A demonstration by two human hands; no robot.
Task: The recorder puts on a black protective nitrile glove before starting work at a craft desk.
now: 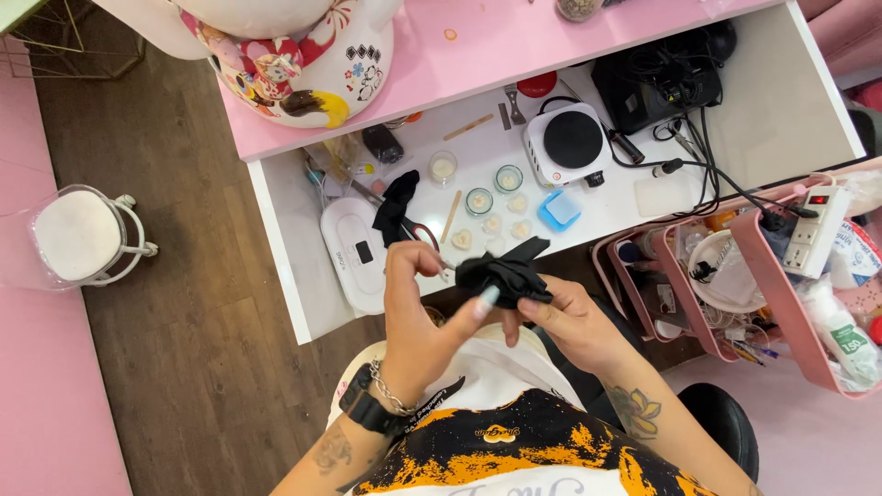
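Nearest the camera was the person's own orange, black and white printed shirt (514, 450), and just above it the two bare hands met over the lap, in front of the white worktable (781, 101).

The left hand (418, 317), with a black watch and a chain bracelet at the wrist, pinched the near edge of a crumpled black fabric piece (505, 274) between thumb and fingertips; what else it might have gripped there was too small to tell. The right hand (570, 321) was closed around the same fabric from below, fingers curled into its folds. So the cloth sat bunched between both hands, clear of the table and just below its front edge.

Judging by how it creased and drooped, the fabric looked light, soft and limp, not slippery or fragile. It would not hold a shape by itself, so a pinch at an edge or corner, with the other hand gathering the bulk, seemed the surest hold.

On the table, from left to right, lay a white rounded plastic device (354, 253), a second strip of black cloth (397, 207), several small glass jars of pale wax (478, 200), a white electric hotplate with a black round top (570, 142) and a tangle of black cables (661, 83). Further right stood a pink tiered cart (763, 303) carrying a white power strip (813, 230).
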